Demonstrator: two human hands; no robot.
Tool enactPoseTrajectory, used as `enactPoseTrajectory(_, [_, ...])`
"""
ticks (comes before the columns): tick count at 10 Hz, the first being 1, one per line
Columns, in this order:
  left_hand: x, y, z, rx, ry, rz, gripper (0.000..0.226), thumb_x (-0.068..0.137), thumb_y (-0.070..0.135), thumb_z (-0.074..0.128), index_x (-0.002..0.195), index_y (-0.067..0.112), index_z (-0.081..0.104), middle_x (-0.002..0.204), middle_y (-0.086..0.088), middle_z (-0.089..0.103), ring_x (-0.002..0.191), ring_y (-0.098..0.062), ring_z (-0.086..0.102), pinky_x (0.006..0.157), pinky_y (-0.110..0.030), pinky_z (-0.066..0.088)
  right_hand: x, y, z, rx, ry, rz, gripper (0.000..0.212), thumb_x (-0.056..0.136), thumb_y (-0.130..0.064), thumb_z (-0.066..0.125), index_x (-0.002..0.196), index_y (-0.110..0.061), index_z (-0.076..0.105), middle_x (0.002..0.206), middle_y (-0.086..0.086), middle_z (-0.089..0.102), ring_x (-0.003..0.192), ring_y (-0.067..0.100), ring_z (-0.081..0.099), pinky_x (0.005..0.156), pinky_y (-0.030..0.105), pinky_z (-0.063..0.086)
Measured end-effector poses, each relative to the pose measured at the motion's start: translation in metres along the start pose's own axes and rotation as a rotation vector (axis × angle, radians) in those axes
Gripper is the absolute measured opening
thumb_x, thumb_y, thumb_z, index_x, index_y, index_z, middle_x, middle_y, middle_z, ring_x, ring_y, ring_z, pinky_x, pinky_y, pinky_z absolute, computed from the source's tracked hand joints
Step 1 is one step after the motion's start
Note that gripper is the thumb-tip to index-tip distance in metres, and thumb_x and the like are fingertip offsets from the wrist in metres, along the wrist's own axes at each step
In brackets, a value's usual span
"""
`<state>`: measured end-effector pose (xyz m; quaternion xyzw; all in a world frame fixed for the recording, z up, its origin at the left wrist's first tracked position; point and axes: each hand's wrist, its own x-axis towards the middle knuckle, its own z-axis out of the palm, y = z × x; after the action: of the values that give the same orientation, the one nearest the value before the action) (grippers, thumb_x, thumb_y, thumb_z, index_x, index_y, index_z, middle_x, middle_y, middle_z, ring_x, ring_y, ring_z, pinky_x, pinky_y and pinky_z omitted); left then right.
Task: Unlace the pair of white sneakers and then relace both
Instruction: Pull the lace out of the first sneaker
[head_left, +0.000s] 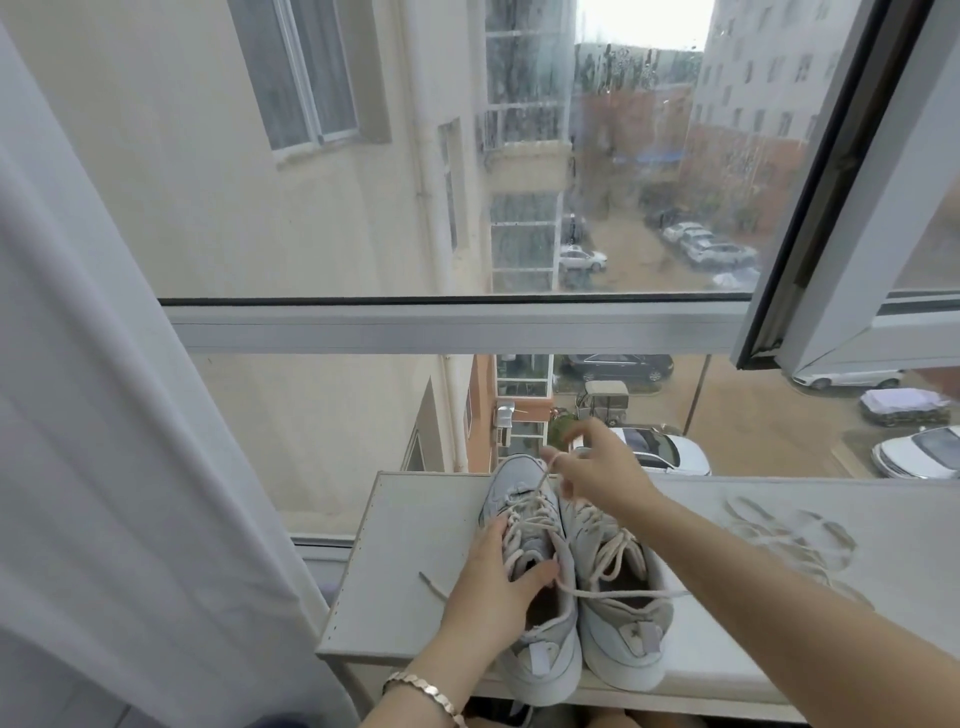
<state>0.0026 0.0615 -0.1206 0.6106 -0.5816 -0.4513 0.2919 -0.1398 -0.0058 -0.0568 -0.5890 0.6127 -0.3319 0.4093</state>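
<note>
Pair of white sneakers side by side on a pale bench (410, 525) set against a window, toes pointing at the glass, heels at the near edge. Left sneaker (535, 587) touching right sneaker (618, 597) along the inner sides.

Left hand (493, 587) laid over the left sneaker near its opening, palm down, fingers spread across the laced part, thumb at the tongue side. Grip here loose and flat, pressing on the shoe rather than closed around it; a chain bracelet (423, 688) at the wrist.

Right hand (592, 470) raised above the toe of the left sneaker, just beyond both shoes toward the glass. Grip pinched: thumb and fingertips closed on a lace (543, 480) that runs taut down from the pinch into the front eyelets of the left sneaker. Other fingers half curled, apart from the lace.

Both shoes laced in cream cord. One loose end (434, 587) trailing onto the bench left of the left sneaker, just beside the left hand. Another strand (623, 592) stretched across the opening of the right sneaker, passing under the right forearm.

Further right on the bench, a faint tangle of lace-like loops (789, 535), blurred, well apart from both hands. White curtain (104, 415) hanging at the left.
</note>
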Motion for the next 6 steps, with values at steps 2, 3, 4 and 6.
enactPoseTrajectory(2, [0.002,-0.008,-0.001,-0.051,-0.011,-0.025,0.071,0.084,0.024,0.066,0.143,0.028,0.027,0.145,0.010,0.034,0.129,-0.006,0.032,0.101,-0.019,0.026,0.006,0.000,-0.025,-0.417,0.000,0.060,0.004,0.086,-0.010,0.057,0.084,-0.012,0.053,0.054,-0.005,0.051,0.044,0.007,0.040,0.036,0.016,0.029])
enactPoseTrajectory(3, [0.002,-0.007,0.002,-0.077,-0.019,-0.013,0.068,0.087,0.025,0.063,0.144,0.026,0.026,0.145,0.011,0.034,0.130,-0.005,0.033,0.105,-0.021,0.026,0.010,-0.003,-0.038,-0.897,0.154,-0.467,0.007,0.086,-0.009,0.052,0.091,-0.012,0.056,0.068,-0.004,0.054,0.060,0.017,0.046,0.046,0.018,0.027])
enactPoseTrajectory(4, [0.003,-0.008,0.002,-0.083,-0.005,-0.007,0.065,0.087,0.026,0.063,0.143,0.028,0.028,0.140,0.013,0.038,0.120,0.000,0.035,0.101,-0.019,0.026,0.006,-0.007,-0.033,0.024,0.040,0.029,0.027,0.090,-0.031,0.057,0.094,-0.005,0.055,0.057,-0.002,0.051,0.054,0.014,0.054,0.055,0.019,0.051])
enactPoseTrajectory(6, [0.005,-0.010,0.003,-0.049,-0.008,-0.019,0.065,0.087,0.026,0.063,0.142,0.030,0.029,0.136,0.012,0.040,0.119,-0.004,0.038,0.095,-0.020,0.029,0.003,0.003,-0.048,0.020,-0.060,0.221,0.059,0.098,-0.042,0.039,0.045,-0.017,0.034,0.040,-0.006,0.030,0.035,0.012,0.027,0.041,0.018,0.026])
